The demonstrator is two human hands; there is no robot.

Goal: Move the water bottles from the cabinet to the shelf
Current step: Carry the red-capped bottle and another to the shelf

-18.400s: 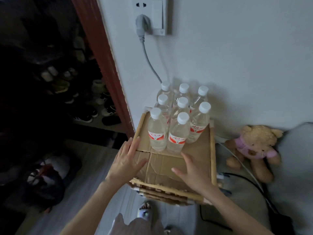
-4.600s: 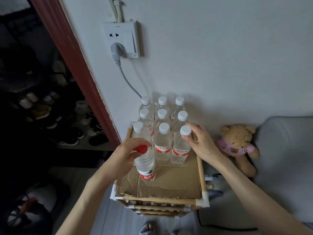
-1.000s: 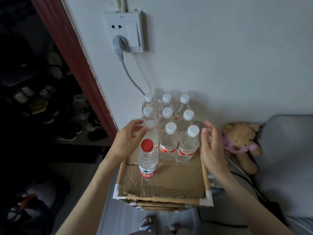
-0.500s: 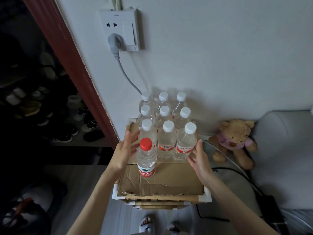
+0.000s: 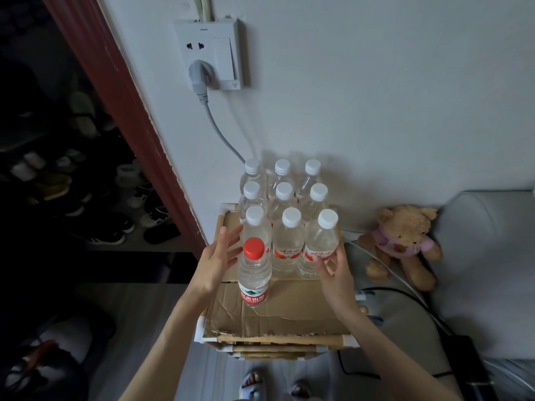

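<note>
Nine white-capped bottles (image 5: 286,241) stand upright in three rows at the far end of the shelf (image 5: 278,340), against the wall, with a red-capped bottle (image 5: 254,274) upright just in front of the left column. The left hand (image 5: 215,263) is spread with straight fingers at the left side of the bottles, holding nothing. The right hand (image 5: 333,270) is also spread, its fingertips touching the near right bottle.

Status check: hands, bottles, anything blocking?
Both hands open: left hand, right hand. Red-capped bottle upright before nine white-capped bottles. Nothing blocking.
</note>
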